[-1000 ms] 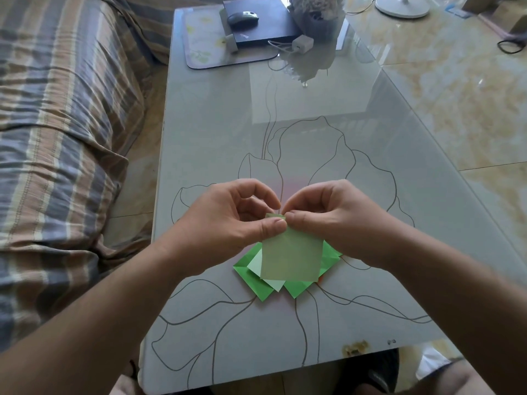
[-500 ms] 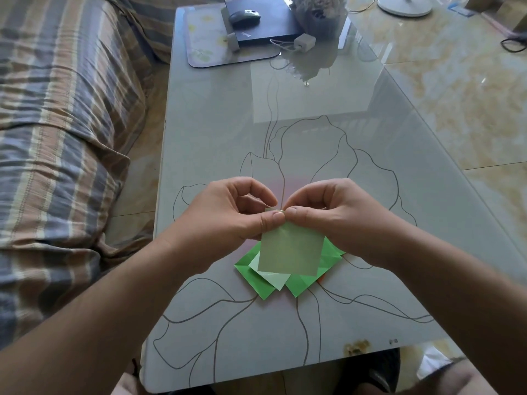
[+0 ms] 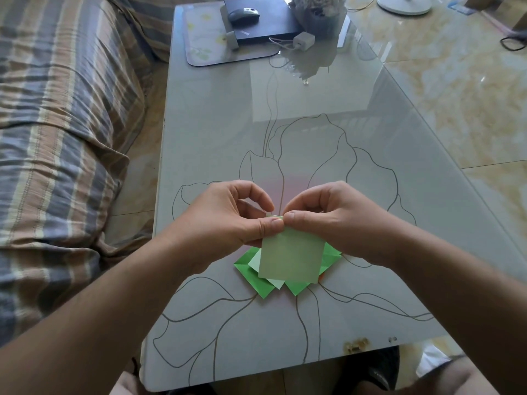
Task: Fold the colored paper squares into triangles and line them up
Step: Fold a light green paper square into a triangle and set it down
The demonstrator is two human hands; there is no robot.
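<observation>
A pale green paper square hangs above the table, pinched at its top edge by both hands. My left hand pinches it with thumb and forefinger from the left. My right hand pinches the same top edge from the right; the two thumbs nearly touch. Under the hanging sheet lies a small pile of paper pieces, bright green and pale green, with an orange corner showing at its right. The sheet hides most of the pile.
The glass table carries a flower line drawing. At its far end sit a mat, a dark laptop with a mouse, a white charger and a plant. A striped sofa runs along the left.
Both hands keep pinching the sheet's top edge with slight finger shifts. The sheet hangs a little more to the right. The pile has not moved.
</observation>
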